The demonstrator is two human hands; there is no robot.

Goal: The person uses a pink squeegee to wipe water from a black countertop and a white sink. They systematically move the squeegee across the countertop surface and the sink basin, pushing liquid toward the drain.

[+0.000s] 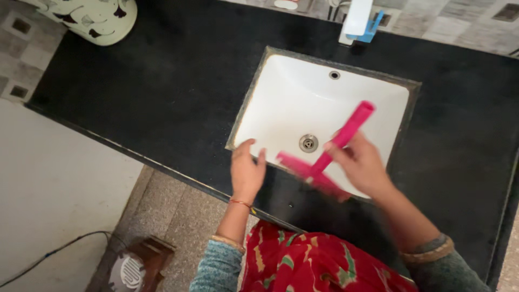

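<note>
My right hand (361, 163) grips the handle of a pink squeegee-like scraper (335, 147), its handle pointing up and right over the white rectangular sink (281, 97). The scraper's flat pink blade lies blurred along the sink's near edge. My left hand (246, 170) hovers with fingers apart at the sink's near-left corner, just left of the blade, holding nothing. The sink's metal drain (308, 143) shows between my hands.
The sink is set in a black countertop (162, 81). A white and blue tap (357, 21) stands behind the sink. A patterned white container (92, 19) sits at the counter's far left. On the floor lie a wooden stool (140, 262) and a cable (54, 251).
</note>
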